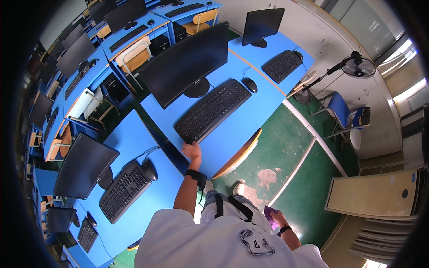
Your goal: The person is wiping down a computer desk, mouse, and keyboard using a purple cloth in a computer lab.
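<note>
While the left hand has its fingers bent at the near left end of a black keyboard, I cannot tell if they pinch it. The right hand is low on the right, closed around a bunched purple cloth. The keyboard lies on a blue desk, in front of a big black screen. A black mouse sits just beside its far right end. To the left, another keyboard lies on the next blue desk. A black fan stands far off on the right.
</note>
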